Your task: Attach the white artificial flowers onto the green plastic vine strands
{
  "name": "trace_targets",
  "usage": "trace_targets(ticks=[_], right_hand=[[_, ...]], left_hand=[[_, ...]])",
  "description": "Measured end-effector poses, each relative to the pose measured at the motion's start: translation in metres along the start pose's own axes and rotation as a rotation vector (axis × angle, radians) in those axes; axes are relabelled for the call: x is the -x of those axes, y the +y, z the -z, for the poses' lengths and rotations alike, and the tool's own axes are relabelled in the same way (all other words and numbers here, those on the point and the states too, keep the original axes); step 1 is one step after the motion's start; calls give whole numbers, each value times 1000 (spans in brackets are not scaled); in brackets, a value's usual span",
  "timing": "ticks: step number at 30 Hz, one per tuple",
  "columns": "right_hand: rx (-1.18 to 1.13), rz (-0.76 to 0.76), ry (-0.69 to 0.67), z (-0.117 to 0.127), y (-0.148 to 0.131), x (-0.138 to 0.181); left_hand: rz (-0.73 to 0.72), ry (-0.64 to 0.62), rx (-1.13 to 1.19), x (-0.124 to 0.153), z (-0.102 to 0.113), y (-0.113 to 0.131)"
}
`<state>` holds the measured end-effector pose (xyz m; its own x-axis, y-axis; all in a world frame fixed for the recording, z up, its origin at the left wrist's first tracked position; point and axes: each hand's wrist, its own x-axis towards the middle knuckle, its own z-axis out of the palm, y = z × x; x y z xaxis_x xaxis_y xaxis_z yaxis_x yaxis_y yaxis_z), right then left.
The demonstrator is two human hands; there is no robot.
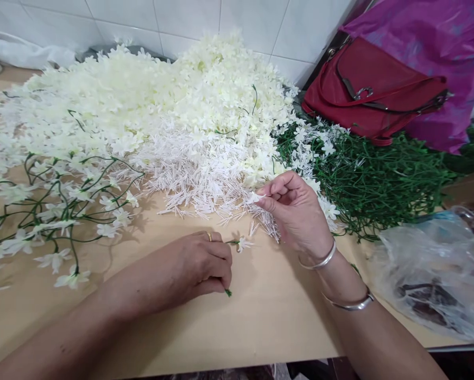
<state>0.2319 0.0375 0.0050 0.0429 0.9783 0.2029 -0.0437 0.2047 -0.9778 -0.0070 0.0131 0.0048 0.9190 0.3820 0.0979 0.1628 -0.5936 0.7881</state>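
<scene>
My left hand (pixel 205 264) is closed around a green plastic flower stem (pixel 228 292) above the table. One branch of that stem carries a white artificial flower (pixel 243 244), which pokes out beyond the knuckles. To the right, my right hand (pixel 294 208) pinches a small white flower piece (pixel 256 198) between thumb and fingertips. It hovers at the front of a heap of loose white petals (pixel 221 95). Thin white stamen sticks (pixel 197 169) spill from the heap towards the table's middle. Most of the stem inside my left hand is hidden.
Flowered green stems (pixel 66 211) lie spread at the left. Bare green stems (pixel 371 179) are piled at the right, below a red handbag (pixel 379 84) and a purple plastic bag (pixel 430 47). A clear plastic bag (pixel 435 269) rests by the right table edge. A tiled wall (pixel 189 18) stands behind.
</scene>
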Motion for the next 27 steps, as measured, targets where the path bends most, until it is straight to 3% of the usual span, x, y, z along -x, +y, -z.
trace_targets(ticks=[3,9,14,19,27], right_hand=[[-49,-55,-23,0,-2,-1],[-92,-116,-104,-1,-8,2],[-69,-221,-253,-5,-9,6],[-97,-276,-300,-5,-8,7],[-144,-304,-311,-7,0,9]], left_hand=[[57,73,96,-3,2,8],[264,434,623,-10,3,7],[324,627,675,-16,-2,-4],[330,695,680,-17,-5,-5],[331,678,657,-18,-6,-3]])
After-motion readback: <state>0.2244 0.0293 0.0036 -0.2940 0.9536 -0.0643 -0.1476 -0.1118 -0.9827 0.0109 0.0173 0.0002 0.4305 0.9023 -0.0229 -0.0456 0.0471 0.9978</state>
